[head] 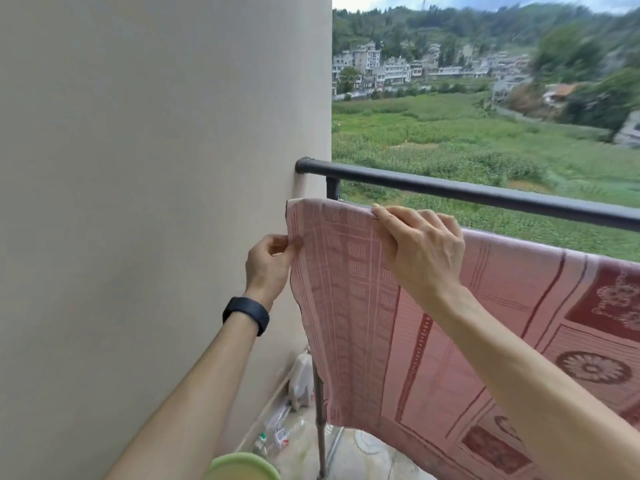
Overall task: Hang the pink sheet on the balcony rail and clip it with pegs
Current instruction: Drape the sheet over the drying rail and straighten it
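Beginning at the left, we note a plain beige wall (156, 168), and just beside it the left hand (268, 268), which wears one black wristband (246, 315). Its thumb and forefinger pinch the left side hem of the pink patterned fabric sheet (349, 306). The sheet hangs to the right of this hand and runs off the right edge of view. Its top fold lies under the right hand (420, 251), whose fingers curl over the fold and grip it. Above and beyond the right hand runs the dark grey round metal balcony rail (485, 194). The sheet's fold sits lower than that bar, and the support it rests on is hidden by the fabric.

We judge the step in hand to be squaring up the corner. To do it well, the left hand should draw the hem taut toward the wall while the right hand keeps the fold pinned. That leaves the edge flat and unbunched, ready for a peg at the corner.

Count: two hands, one sheet, one dark rail, no pegs in view. Below the left forearm we record one pale green round container (242, 467), only partly seen.
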The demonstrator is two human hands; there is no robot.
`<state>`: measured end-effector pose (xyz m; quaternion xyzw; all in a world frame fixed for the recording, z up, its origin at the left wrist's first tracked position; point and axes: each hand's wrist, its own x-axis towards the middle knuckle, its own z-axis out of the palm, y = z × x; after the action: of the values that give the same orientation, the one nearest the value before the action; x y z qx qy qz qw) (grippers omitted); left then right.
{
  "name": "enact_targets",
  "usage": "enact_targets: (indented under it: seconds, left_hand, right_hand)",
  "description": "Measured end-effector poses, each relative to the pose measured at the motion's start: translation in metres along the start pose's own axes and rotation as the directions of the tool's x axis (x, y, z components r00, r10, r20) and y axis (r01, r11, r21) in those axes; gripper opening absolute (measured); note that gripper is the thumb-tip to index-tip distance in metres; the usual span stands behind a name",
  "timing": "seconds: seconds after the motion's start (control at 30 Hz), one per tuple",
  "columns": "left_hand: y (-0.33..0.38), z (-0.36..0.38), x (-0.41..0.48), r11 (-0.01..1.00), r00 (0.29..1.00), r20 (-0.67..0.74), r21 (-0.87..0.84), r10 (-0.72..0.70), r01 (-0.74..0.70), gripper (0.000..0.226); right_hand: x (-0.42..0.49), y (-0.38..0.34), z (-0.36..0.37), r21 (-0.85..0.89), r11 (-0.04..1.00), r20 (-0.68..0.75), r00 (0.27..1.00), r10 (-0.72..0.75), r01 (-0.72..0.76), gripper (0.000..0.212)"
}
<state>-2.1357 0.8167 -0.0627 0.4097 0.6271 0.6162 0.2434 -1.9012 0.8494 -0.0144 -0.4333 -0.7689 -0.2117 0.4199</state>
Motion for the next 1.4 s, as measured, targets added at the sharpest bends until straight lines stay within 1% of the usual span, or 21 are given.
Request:
enact_targets:
  seconds: [0.07, 0.13, 0.2, 0.27, 0.3, 0.37, 0.4, 0.47, 0.53, 0.57, 0.63, 0.77, 0.9, 1.0, 1.07, 1.1, 1.13, 1.2, 1.27, 1.33, 1.4]
  left_hand:
    - [-0.013, 0.020, -0.014, 0.999, 1.000, 0.015, -0.034, 0.024, -0.023, 0.018]
    - [-0.029, 0.036, -0.028, 0.999, 0.999, 0.038, -0.046, 0.024, -0.022, 0.015]
    - [-0.049, 0.039, -0.031, 0.999, 0.997, 0.076, -0.041, 0.017, -0.014, 0.013]
    - [-0.055, 0.044, -0.028, 0.999, 0.986, 0.167, -0.041, -0.022, 0.029, 0.017]
    - [-0.049, 0.049, -0.027, 0.995, 0.971, 0.235, -0.067, -0.051, 0.069, 0.022]
    - [-0.024, 0.066, -0.024, 0.980, 0.930, 0.354, -0.130, -0.096, 0.150, 0.038]
    - [-0.010, 0.077, -0.021, 0.975, 0.916, 0.390, -0.150, -0.091, 0.161, 0.042]
    - [0.016, 0.098, -0.017, 0.983, 0.898, 0.438, -0.150, -0.032, 0.108, 0.040]
    - [0.030, 0.126, -0.025, 0.984, 0.902, 0.433, -0.161, 0.006, 0.071, 0.029]
    - [0.032, 0.139, -0.030, 0.979, 0.906, 0.422, -0.188, 0.010, 0.077, 0.025]
    - [0.025, 0.152, -0.039, 0.964, 0.916, 0.400, -0.247, 0.006, 0.102, 0.022]
    - [0.021, 0.184, -0.080, 0.961, 0.923, 0.379, -0.276, 0.073, 0.037, 0.021]
    - [0.054, 0.218, -0.106, 0.947, 0.940, 0.331, -0.320, 0.080, 0.032, 0.016]
    - [0.085, 0.242, -0.116, 0.942, 0.899, 0.437, -0.317, 0.039, 0.113, 0.008]
    - [0.079, 0.267, -0.131, 0.931, 0.839, 0.543, -0.317, 0.024, 0.179, 0.014]
    - [0.067, 0.286, -0.139, 0.932, 0.836, 0.549, -0.314, 0.021, 0.182, 0.017]
    - [0.059, 0.298, -0.140, 0.931, 0.857, 0.516, -0.319, 0.014, 0.177, 0.016]
    - [0.049, 0.318, -0.148, 0.911, 0.920, 0.388, -0.394, 0.047, 0.120, 0.007]
    - [0.049, 0.335, -0.153, 0.893, 0.941, 0.314, -0.450, 0.127, 0.030, 0.003]
    - [0.046, 0.357, -0.164, 0.887, 0.921, 0.363, -0.459, 0.140, 0.047, 0.009]
    - [0.035, 0.396, -0.194, 0.903, 0.876, 0.476, -0.405, 0.075, 0.142, 0.028]
  right_hand:
    - [-0.015, 0.024, -0.003, 0.049, 0.997, -0.107, 0.993, -0.049, 0.055, 0.027]
    - [-0.037, 0.043, -0.005, 0.069, 0.990, -0.144, 0.984, -0.108, 0.119, 0.025]
    - [-0.057, 0.047, 0.002, 0.057, 0.986, -0.130, 0.980, -0.151, 0.160, 0.024]
    - [-0.066, 0.053, 0.000, -0.005, 0.985, -0.079, 0.982, -0.173, 0.173, 0.025]
    - [-0.065, 0.060, -0.006, -0.044, 0.986, -0.038, 0.986, -0.164, 0.162, 0.030]
    - [-0.052, 0.078, -0.022, -0.119, 0.990, 0.048, 0.996, -0.069, 0.074, 0.046]
    - [-0.041, 0.088, -0.031, -0.141, 0.990, 0.081, 0.997, -0.008, 0.019, 0.052]
    - [-0.023, 0.101, -0.042, -0.158, 0.985, 0.186, 0.977, 0.103, -0.074, 0.055]
    - [-0.023, 0.121, -0.053, -0.180, 0.978, 0.320, 0.934, 0.157, -0.103, 0.052]
    - [-0.027, 0.130, -0.055, -0.199, 0.975, 0.350, 0.921, 0.170, -0.104, 0.049]
    - [-0.038, 0.140, -0.057, -0.230, 0.968, 0.317, 0.932, 0.174, -0.102, 0.042]
    - [-0.063, 0.174, -0.084, -0.142, 0.983, 0.190, 0.972, 0.139, -0.113, 0.039]
    - [-0.076, 0.207, -0.117, -0.132, 0.986, 0.187, 0.975, 0.122, -0.098, 0.042]
    - [-0.070, 0.227, -0.135, -0.154, 0.982, 0.288, 0.946, 0.146, -0.105, 0.047]
    - [-0.082, 0.246, -0.133, -0.150, 0.983, 0.361, 0.920, 0.151, -0.102, 0.050]
    - [-0.094, 0.259, -0.130, -0.144, 0.985, 0.384, 0.912, 0.142, -0.093, 0.049]
    - [-0.098, 0.267, -0.125, -0.129, 0.988, 0.397, 0.909, 0.128, -0.083, 0.047]
    - [-0.110, 0.283, -0.122, -0.094, 0.993, 0.412, 0.906, 0.099, -0.066, 0.043]
    - [-0.110, 0.297, -0.126, -0.054, 0.996, 0.412, 0.907, 0.087, -0.070, 0.041]
    - [-0.111, 0.310, -0.127, -0.028, 0.997, 0.435, 0.897, 0.077, -0.072, 0.044]
    - [-0.120, 0.340, -0.137, -0.050, 0.997, 0.469, 0.879, 0.082, -0.066, 0.047]
